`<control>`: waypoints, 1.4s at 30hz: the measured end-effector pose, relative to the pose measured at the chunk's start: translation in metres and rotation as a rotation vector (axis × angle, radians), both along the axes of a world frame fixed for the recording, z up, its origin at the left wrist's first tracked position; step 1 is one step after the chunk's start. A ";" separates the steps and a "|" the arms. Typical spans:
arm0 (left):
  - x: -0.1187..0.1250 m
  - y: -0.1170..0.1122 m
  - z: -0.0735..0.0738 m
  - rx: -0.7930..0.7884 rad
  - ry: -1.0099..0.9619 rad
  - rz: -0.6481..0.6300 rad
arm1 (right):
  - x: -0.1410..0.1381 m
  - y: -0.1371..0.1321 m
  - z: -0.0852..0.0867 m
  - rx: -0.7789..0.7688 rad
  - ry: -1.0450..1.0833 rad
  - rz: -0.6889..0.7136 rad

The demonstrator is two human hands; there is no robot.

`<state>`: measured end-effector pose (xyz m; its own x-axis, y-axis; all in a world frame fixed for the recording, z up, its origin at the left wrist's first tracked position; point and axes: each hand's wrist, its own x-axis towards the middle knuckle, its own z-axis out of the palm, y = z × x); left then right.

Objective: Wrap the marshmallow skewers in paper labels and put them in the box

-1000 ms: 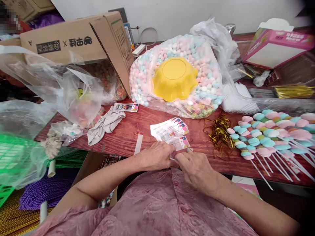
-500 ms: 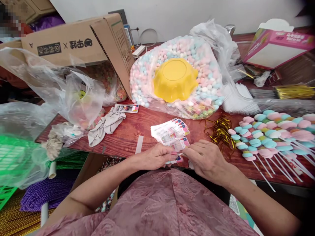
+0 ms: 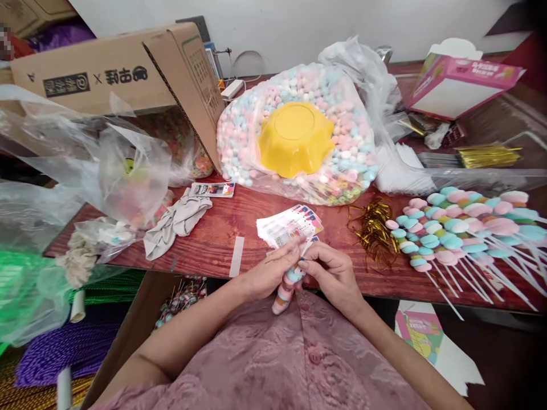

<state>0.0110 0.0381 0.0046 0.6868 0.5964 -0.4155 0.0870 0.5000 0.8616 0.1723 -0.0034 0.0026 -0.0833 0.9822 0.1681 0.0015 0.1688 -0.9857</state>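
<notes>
A marshmallow skewer [image 3: 282,297] in pink, blue and orange pieces hangs at the table's front edge, its lower end pointing down over my lap. My left hand [image 3: 269,274] is closed round its upper part, fingers stretched along it. Thumb and forefinger of my right hand [image 3: 335,276] pinch at its upper end; the small thing between those fingertips is too hidden to name. Just beyond both hands lies a fanned stack of printed cards [image 3: 287,226]. A bunch of gold foil ties [image 3: 376,232] sits to the right of my right hand.
Several marshmallow skewers [image 3: 461,228] with white sticks lie at the right. Behind, a yellow bowl [image 3: 296,139] rests upside down on a big bag of marshmallows [image 3: 239,136]. A cardboard box [image 3: 106,74], grey cloth [image 3: 177,222] and clear plastic bags [image 3: 132,171] occupy the left.
The marshmallow skewer has swung downward, so more of it shows below my left hand. My right hand has turned, its thumb and forefinger now pinching near the top. The view has shifted slightly.
</notes>
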 end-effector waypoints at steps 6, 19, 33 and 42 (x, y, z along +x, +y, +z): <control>-0.016 0.003 0.010 0.174 0.004 -0.228 | -0.004 0.008 -0.001 0.291 -0.379 -0.173; -0.016 0.041 0.033 -0.008 -0.028 -0.455 | 0.038 0.026 0.037 0.796 -1.063 0.284; -0.005 0.054 0.071 1.607 0.442 -0.133 | 0.032 0.074 0.086 0.159 -0.721 0.198; -0.016 0.020 0.009 1.227 0.396 -0.001 | 0.047 0.010 -0.002 0.222 -0.922 -0.229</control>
<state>-0.0049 0.0576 0.0132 0.6439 0.7309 0.2264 0.4409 -0.5962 0.6709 0.2193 0.0071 0.0004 -0.0858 0.9449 0.3158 0.8124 0.2499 -0.5268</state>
